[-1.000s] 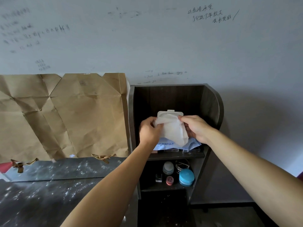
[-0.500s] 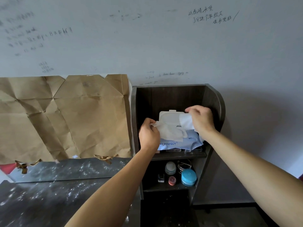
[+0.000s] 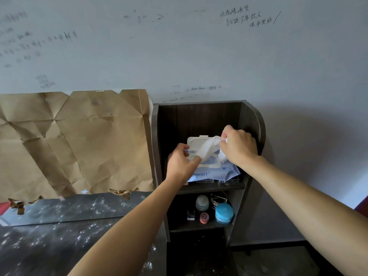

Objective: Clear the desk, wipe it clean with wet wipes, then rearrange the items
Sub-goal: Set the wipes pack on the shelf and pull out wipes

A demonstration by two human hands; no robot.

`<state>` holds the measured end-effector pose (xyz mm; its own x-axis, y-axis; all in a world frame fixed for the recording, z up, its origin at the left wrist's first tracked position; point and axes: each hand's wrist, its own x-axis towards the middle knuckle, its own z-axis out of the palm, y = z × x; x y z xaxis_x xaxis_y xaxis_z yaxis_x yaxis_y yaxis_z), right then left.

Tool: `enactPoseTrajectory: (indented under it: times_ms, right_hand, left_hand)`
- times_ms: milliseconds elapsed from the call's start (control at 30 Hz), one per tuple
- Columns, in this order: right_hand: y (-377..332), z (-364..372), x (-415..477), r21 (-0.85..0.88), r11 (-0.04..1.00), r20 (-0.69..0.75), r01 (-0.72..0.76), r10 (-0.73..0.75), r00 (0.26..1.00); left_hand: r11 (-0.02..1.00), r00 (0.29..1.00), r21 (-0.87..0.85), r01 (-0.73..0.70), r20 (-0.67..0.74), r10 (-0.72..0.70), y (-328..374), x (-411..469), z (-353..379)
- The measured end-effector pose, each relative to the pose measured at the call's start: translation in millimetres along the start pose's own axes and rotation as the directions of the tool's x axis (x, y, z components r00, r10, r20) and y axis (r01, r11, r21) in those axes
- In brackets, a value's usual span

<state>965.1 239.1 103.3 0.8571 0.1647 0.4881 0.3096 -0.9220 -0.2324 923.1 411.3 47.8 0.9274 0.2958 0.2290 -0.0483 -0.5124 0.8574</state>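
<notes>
Wipes are kept in a pale blue pack (image 3: 217,172), which lies on the upper shelf of a dark wooden shelf unit (image 3: 253,120), at about four o'clock from the centre of the view. Its white flip lid (image 3: 196,141) is stood open at the pack's twelve o'clock side. The pack is gripped at its opening by the left hand (image 3: 182,163), with fingers and thumb curled onto the white rim. A single white wipe (image 3: 209,149) is pinched in the curled fingers of the right hand (image 3: 240,148) at the pack's two o'clock, and is stretched from the opening up to that hand. On the shelf below, at the pack's six o'clock, a blue tin (image 3: 224,213), a pale jar (image 3: 202,202) and a small red pot (image 3: 204,217) are seen close together. The dark desk (image 3: 49,246), speckled with white dust, is seen at eight o'clock, with creased brown paper (image 3: 79,140) on the wall at nine o'clock.
</notes>
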Motion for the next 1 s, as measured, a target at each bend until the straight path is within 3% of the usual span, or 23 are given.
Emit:
enactPoseTrajectory:
  times_ms: [167,400,467,600,700,800,867,1000]
  right_hand:
    - [-1,-3,5,-0.205,0.974,0.022,0.092,-0.089,0.996]
    - [1,-3,-1,-0.086,0.994,-0.146,0.070,-0.082,0.986]
    - [3,-2,-2,-0.037,0.995,-0.133,0.097,-0.101,0.986]
    - [2,13,-13,0.125,0.979,0.120,0.159,-0.174,0.977]
    - [-1,33,-18,0.177,0.973,0.331,0.151,-0.203,0.921]
    - [-6,42,-14,0.233,0.972,0.530,0.013,-0.138,0.837]
    - [-9,39,-8,0.282,0.955,0.610,-0.088,-0.108,0.785]
    - [-12,34,6,0.240,0.964,0.667,-0.115,-0.077,0.741]
  left_hand:
    - [0.921,0.990,0.367,-0.127,0.098,0.097,-5,6,16]
    - [0.896,0.993,0.428,-0.116,0.049,0.105,-4,11,18]
    - [0.889,0.993,0.444,-0.112,0.029,0.110,-4,11,18]
    - [0.959,0.999,0.282,-0.036,-0.009,0.040,-5,12,16]
    - [0.987,1.000,0.160,-0.014,0.003,0.014,-5,11,11]
    - [0.994,1.000,0.110,0.011,-0.012,-0.010,-6,10,9]
    - [0.998,0.999,0.055,0.040,-0.015,-0.040,-6,10,9]
    - [0.997,0.997,-0.018,0.075,-0.002,-0.075,-6,9,10]
